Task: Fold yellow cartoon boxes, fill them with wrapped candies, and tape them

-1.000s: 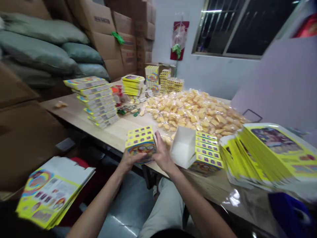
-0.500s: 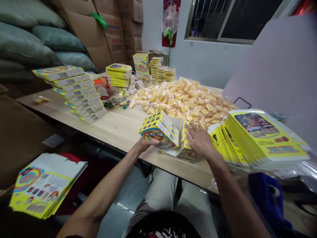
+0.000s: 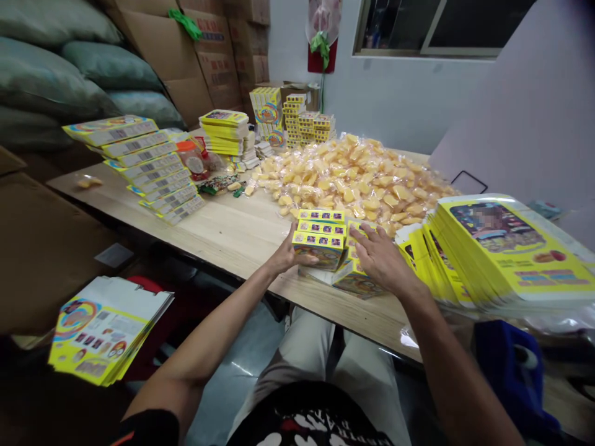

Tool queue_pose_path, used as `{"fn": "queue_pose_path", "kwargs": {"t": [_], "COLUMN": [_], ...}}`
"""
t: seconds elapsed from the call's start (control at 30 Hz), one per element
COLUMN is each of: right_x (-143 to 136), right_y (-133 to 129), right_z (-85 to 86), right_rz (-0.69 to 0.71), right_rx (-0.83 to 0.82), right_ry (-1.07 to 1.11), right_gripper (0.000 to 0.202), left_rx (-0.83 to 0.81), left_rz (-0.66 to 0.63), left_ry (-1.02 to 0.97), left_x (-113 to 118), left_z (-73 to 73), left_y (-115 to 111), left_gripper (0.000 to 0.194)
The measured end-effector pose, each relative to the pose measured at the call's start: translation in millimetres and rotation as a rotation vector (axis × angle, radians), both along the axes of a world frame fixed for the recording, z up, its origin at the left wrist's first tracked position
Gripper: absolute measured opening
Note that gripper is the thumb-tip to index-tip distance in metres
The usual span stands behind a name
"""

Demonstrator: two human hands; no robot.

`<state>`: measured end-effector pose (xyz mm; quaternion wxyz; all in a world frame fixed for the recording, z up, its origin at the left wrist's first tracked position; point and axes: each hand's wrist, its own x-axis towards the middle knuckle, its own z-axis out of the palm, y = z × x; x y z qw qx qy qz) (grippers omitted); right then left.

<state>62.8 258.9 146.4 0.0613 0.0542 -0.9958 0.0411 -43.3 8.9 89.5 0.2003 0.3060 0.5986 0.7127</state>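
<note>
Near the table's front edge, my left hand (image 3: 284, 255) grips a group of small yellow boxes (image 3: 320, 238), fingers at their left side and thumb across the front. Their printed yellow narrow sides face up. My right hand (image 3: 379, 254) lies with fingers spread on more yellow boxes (image 3: 356, 275) just to the right, which lean at an angle against the first group. Behind both hands is a large heap of wrapped yellow pieces (image 3: 348, 176).
Flat yellow cartons (image 3: 506, 248) are stacked at the right, above a blue tape dispenser (image 3: 509, 365). A leaning stack of boxes (image 3: 149, 164) stands left. More cartons (image 3: 100, 328) lie lower left. A red-lidded jar (image 3: 193, 160) sits behind.
The boxes in my left hand have turned from tilted to upright and now stand against the right-hand group. The camera view has shifted slightly.
</note>
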Motion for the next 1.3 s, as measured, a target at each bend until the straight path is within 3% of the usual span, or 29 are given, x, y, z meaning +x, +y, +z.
{"fn": "queue_pose_path", "kwargs": {"t": [0.1,0.23,0.3,0.53,0.7,0.8,1.03,1.2,1.3], "right_x": [0,-1,-3,-7,-5,-5,-7,-8,-8], "right_y": [-2,-3,-2,-1,-2,-2,-4,-3,-3], "right_z": [-0.9,-2.0,-2.0,0.7,7.1,7.9,3.1,2.6,2.7], "right_rz": [-0.037,-0.057,-0.047,-0.076,-0.036,-0.038,-0.094,-0.076,-0.071], "right_rx": [-0.007,-0.010,-0.008,-0.001,-0.023,-0.032,-0.039,-0.021,-0.018], "right_ry": [0.025,0.044,0.051,0.035,0.002,-0.011,0.024,0.030,0.030], "right_gripper": [0.059,0.058,0.058,0.057,0.059,0.059,0.058,0.059,0.059], "left_rx": [-0.095,-0.165,-0.175,-0.102,-0.159,-0.193,0.029,0.028,0.138], "left_rz": [-0.094,-0.142,-0.163,-0.090,-0.149,-0.175,-0.049,-0.093,-0.064], "left_ry": [0.035,0.181,0.204,0.079,0.037,0.062,-0.040,0.000,-0.095], "left_x": [-7,-10,-11,-13,-26,-32,-16,-2,-6], "left_z": [-0.6,1.3,3.1,2.0,3.8,4.9,6.9,19.0,17.5], "left_y": [-5,-14,-16,-12,-23,-25,-12,-11,-2], "left_gripper": [0.071,0.101,0.106,0.091,0.063,0.059,0.061,0.098,0.087]}}
